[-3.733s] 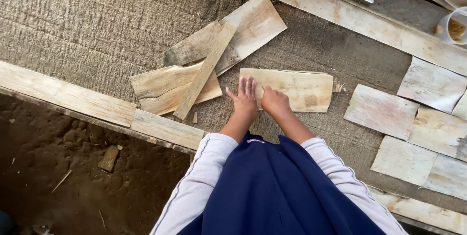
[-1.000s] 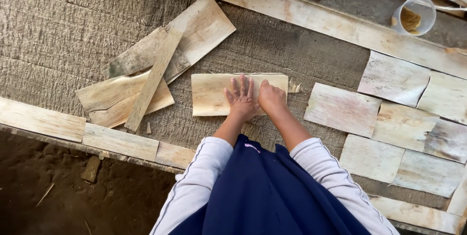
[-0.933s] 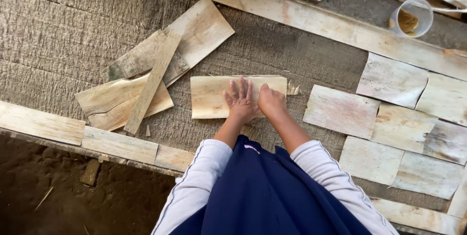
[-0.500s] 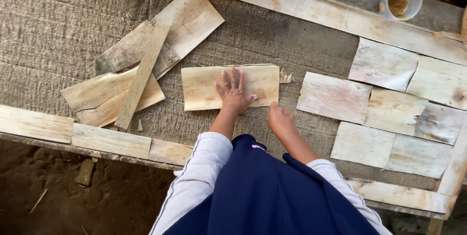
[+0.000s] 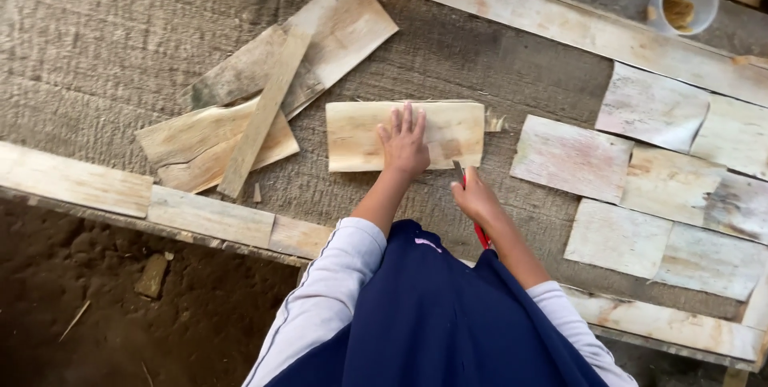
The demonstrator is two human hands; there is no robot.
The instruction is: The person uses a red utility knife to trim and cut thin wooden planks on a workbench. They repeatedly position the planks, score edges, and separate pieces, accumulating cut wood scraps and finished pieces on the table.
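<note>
A pale rectangular veneer sheet [image 5: 360, 135] lies flat on the grey wooden work surface [image 5: 120, 43]. My left hand [image 5: 404, 143] presses on its middle with fingers spread. My right hand [image 5: 474, 195] sits just below the sheet's lower right corner, closed around a red-handled knife [image 5: 480, 233] whose blade tip points up toward the sheet's edge.
A loose pile of veneer offcuts and a narrow strip [image 5: 264, 107] lies to the left. Several trimmed sheets [image 5: 640, 187] are laid side by side at the right. A clear plastic cup [image 5: 682, 4] stands at the back right. Wooden battens [image 5: 208, 215] edge the surface; bare earth lies below.
My right hand has left the sheet, drawn back toward me and now holds the red-handled knife. My left hand stays pressed on the sheet.
</note>
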